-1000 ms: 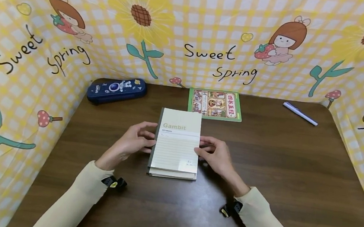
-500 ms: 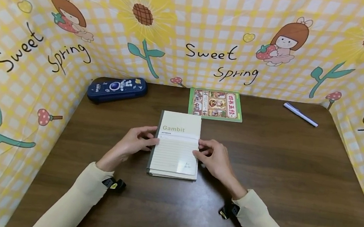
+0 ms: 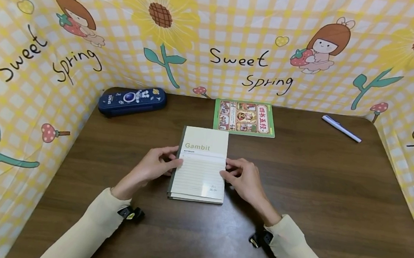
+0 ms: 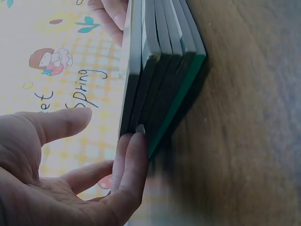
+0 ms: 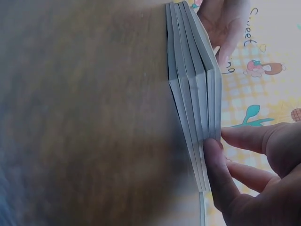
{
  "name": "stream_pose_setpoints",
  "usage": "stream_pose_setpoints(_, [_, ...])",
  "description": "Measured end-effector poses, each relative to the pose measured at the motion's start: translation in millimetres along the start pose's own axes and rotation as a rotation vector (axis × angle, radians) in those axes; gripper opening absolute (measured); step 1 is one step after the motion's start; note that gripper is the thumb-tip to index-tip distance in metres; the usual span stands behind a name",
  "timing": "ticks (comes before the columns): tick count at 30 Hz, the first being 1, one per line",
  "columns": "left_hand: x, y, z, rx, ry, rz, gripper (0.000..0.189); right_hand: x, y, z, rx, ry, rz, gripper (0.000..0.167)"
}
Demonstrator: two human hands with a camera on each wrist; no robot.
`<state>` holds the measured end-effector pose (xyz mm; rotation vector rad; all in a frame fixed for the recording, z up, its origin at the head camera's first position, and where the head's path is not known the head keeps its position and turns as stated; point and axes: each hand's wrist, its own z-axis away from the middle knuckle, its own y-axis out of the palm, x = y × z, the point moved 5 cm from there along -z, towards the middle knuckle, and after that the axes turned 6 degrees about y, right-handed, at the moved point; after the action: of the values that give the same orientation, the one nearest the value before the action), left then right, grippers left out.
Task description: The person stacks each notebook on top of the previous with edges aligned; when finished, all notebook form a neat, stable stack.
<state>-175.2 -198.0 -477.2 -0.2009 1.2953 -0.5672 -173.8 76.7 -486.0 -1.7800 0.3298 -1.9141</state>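
Observation:
A stack of several notebooks [image 3: 202,171] lies flat on the table, the top one cream with a dark spine and the word "Gambit". My left hand [image 3: 155,163] touches the stack's spine side with its fingers. In the left wrist view its thumb stands apart from the dark spines [image 4: 150,94], and a green edge [image 4: 181,101] shows at the bottom. Against the page side rests my right hand [image 3: 245,180]. The right wrist view has its thumb at the upper edge and a fingertip on the page edges [image 5: 193,94].
Behind the stack lies a green-bordered picture booklet [image 3: 246,118]. A dark blue pencil case [image 3: 132,101] is at the back left, a white pen [image 3: 341,128] at the back right. Yellow checked cloth [image 3: 237,30] walls the brown table [image 3: 318,193] on the back and sides.
The top notebook has slid slightly toward me and now lines up more closely with those below. Both hands stay at the stack's sides; the left has shifted a little.

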Motion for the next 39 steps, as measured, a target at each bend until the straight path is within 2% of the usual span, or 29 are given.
stream_pose_setpoints(6, [-3.0,1.1,2.9,-0.008,0.011,-0.010,0.061,1,0,0.7,0.001,0.009,-0.009,0.041])
stream_pose_setpoints(13, [0.3,0.4,7.4,-0.010,0.011,-0.053,0.063,1,5,3.1,0.015,0.041,-0.017,0.042])
stream_pose_setpoints(29, [1.6,-1.2,11.5,-0.038,0.016,-0.105,0.064,0,9,0.7,0.051,0.005,-0.061,0.043])
stream_pose_setpoints(33, [3.6,0.0,10.9,-0.036,0.023,-0.138,0.065,-3,7,2.2,0.084,-0.011,-0.051,0.044])
stream_pose_setpoints(39, [5.0,1.8,12.5,-0.032,0.054,-0.196,0.066,-9,1,9.3,0.182,-0.029,0.007,0.052])
